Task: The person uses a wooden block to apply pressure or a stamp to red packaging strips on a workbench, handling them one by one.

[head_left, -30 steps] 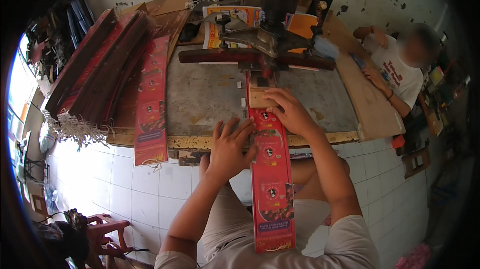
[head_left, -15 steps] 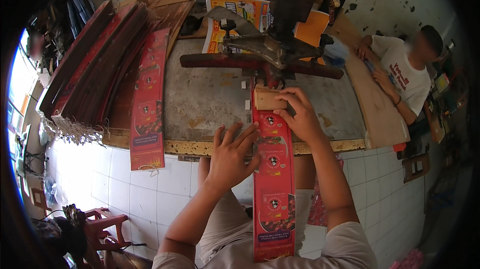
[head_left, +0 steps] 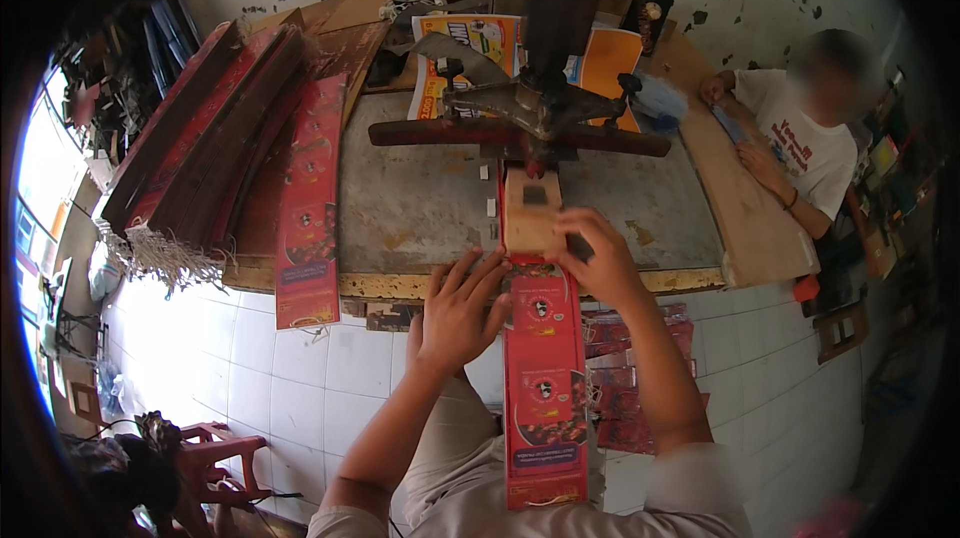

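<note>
A long red printed strip (head_left: 545,348) runs from under the dark metal press (head_left: 540,123), over the table's front edge and down to my lap. On top of it, just in front of the press, lies a pale wooden block (head_left: 530,230) with a dark square patch. My right hand (head_left: 603,263) pinches the block's right side, its fingertips slightly blurred. At the table's front edge my left hand (head_left: 460,313) lies with fingers stretched out, fingertips at the strip's left border; nothing is held in it.
Bundled red strips (head_left: 200,138) with stringy ends are stacked on the left, beside a single flat strip (head_left: 310,203). A person (head_left: 800,143) sits at the right side. Packs of red strips (head_left: 635,378) lie below the table; a red stool (head_left: 220,458) stands lower left.
My right hand and the wooden block have come toward me along the strip, and the block's dark patch now shows. My left hand stays by the strip's edge. The whole view has shifted slightly.
</note>
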`<action>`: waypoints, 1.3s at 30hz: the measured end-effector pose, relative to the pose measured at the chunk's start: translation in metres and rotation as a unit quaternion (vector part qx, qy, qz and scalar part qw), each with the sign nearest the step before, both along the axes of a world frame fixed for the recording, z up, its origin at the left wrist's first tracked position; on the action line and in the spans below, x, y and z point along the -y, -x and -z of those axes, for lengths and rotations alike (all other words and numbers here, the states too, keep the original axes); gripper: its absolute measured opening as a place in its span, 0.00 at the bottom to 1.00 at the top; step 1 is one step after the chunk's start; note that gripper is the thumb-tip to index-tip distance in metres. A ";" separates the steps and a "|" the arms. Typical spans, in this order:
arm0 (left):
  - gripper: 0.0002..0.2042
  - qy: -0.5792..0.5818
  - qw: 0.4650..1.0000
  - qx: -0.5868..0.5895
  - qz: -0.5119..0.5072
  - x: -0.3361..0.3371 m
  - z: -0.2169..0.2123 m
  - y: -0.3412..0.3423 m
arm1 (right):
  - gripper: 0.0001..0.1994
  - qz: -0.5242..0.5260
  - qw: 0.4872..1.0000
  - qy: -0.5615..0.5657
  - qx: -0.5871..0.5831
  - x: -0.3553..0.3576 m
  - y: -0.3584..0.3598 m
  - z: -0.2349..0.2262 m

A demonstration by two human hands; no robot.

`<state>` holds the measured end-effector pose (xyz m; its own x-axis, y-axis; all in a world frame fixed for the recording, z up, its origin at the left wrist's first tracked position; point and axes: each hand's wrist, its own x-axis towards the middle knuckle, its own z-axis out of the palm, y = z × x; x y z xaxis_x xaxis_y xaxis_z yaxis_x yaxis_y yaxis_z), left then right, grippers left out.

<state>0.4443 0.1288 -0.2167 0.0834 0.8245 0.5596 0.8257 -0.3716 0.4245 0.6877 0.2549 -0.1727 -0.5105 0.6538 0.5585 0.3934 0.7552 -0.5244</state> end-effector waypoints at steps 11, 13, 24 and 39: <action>0.26 -0.106 0.983 -0.065 -0.132 0.022 0.099 -0.003 | 0.18 0.369 0.928 0.013 -0.042 -0.043 -0.260 0.009; 0.26 -0.127 0.980 -0.070 -0.133 0.018 0.104 -0.004 | 0.18 0.432 0.902 -0.011 -0.010 -0.075 -0.319 0.023; 0.27 -0.113 0.982 -0.077 -0.134 0.022 0.101 -0.002 | 0.21 0.489 0.872 -0.012 0.011 -0.103 -0.355 0.058; 0.26 -0.136 0.978 -0.076 -0.139 0.018 0.108 -0.004 | 0.24 0.480 0.877 -0.029 0.014 -0.102 -0.356 0.056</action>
